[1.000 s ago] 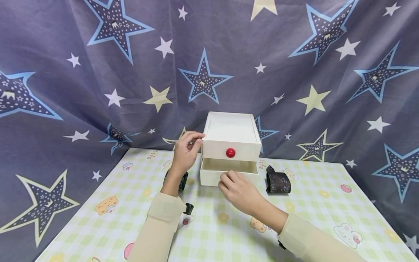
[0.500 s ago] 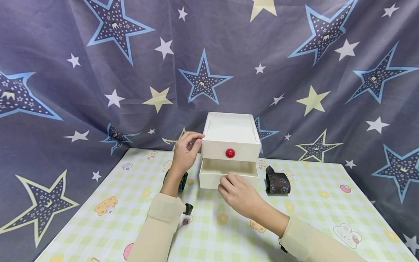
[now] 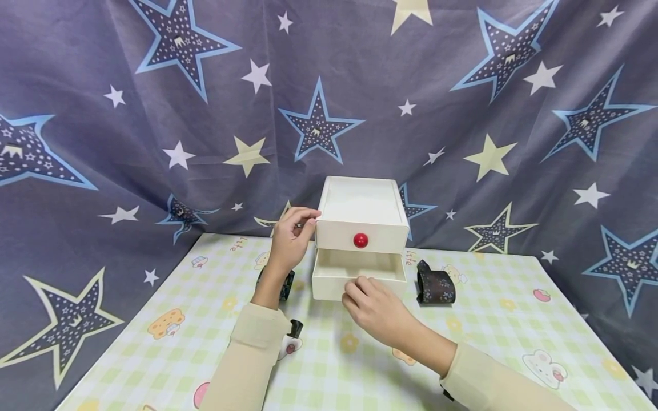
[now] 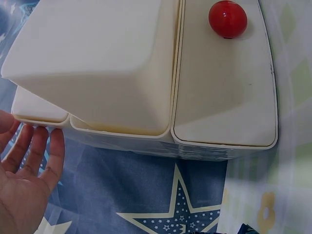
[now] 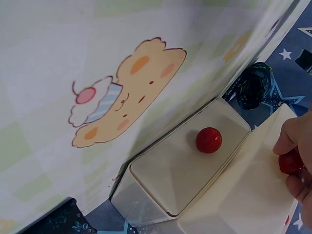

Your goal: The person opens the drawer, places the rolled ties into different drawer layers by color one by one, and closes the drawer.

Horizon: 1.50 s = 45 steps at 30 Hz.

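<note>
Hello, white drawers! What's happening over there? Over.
Right hand pinching red knob. Middle drawer partly open. Left hand touching cabinet's left side. Dark band off right, not blocking. Over.

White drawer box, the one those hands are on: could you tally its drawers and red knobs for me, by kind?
Drawers: 3 (top drawer and bottom drawer closed, middle drawer open)
Red knobs: 3 (top knob, bottom knob, and middle knob in the right hand)
Total: 6
</note>
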{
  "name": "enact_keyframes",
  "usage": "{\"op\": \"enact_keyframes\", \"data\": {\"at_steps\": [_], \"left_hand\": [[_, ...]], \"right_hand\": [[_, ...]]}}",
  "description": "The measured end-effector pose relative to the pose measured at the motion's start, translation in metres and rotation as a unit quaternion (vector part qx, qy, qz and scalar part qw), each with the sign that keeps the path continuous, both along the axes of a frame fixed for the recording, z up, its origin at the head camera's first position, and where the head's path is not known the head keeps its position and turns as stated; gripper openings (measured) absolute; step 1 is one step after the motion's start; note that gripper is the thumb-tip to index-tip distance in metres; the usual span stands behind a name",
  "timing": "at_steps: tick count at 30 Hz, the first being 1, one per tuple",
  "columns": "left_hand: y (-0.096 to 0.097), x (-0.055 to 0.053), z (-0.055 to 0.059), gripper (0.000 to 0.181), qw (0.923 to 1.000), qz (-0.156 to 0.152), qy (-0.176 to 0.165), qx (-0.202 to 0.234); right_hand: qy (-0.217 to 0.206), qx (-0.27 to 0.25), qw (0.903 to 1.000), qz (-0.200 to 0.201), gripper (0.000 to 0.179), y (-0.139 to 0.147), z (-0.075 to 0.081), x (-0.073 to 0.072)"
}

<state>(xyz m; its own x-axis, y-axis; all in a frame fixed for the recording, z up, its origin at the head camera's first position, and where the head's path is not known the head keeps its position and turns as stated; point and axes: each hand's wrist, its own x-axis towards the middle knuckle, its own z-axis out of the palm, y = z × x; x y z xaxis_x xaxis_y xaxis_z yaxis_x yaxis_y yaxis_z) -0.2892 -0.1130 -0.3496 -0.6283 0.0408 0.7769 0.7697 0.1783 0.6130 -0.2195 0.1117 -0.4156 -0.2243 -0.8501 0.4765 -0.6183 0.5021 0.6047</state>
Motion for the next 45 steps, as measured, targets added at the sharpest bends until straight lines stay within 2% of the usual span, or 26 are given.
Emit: {"op": "enact_keyframes", "data": {"at_steps": [7, 11, 15, 24, 37, 45], "left_hand": [[0.001, 0.000, -0.002, 0.017, 1.0000, 0.003, 0.006, -0.002], [0.001, 0.000, -0.001, 0.017, 1.0000, 0.003, 0.007, -0.002], [0.000, 0.000, -0.001, 0.017, 1.0000, 0.001, 0.008, -0.003], [0.000, 0.000, -0.002, 0.018, 1.0000, -0.002, 0.009, -0.004], [0.002, 0.000, -0.001, 0.017, 0.9999, 0.005, 0.013, -0.002], [0.002, 0.000, -0.001, 0.017, 0.9999, 0.006, 0.011, -0.001]], "right_hand": [[0.008, 0.004, 1.0000, 0.001, 0.022, 0.000, -0.001, 0.004], [0.019, 0.001, 0.9998, 0.007, 0.029, 0.000, -0.001, 0.007], [0.007, 0.005, 1.0000, 0.003, 0.036, 0.000, 0.000, 0.010], [0.007, 0.008, 0.9999, 0.000, 0.053, 0.000, -0.001, 0.016], [0.021, -0.006, 0.9997, 0.013, 0.056, -0.001, -0.003, 0.020], [0.005, -0.005, 0.9999, 0.007, 0.056, 0.000, -0.004, 0.024]]}}
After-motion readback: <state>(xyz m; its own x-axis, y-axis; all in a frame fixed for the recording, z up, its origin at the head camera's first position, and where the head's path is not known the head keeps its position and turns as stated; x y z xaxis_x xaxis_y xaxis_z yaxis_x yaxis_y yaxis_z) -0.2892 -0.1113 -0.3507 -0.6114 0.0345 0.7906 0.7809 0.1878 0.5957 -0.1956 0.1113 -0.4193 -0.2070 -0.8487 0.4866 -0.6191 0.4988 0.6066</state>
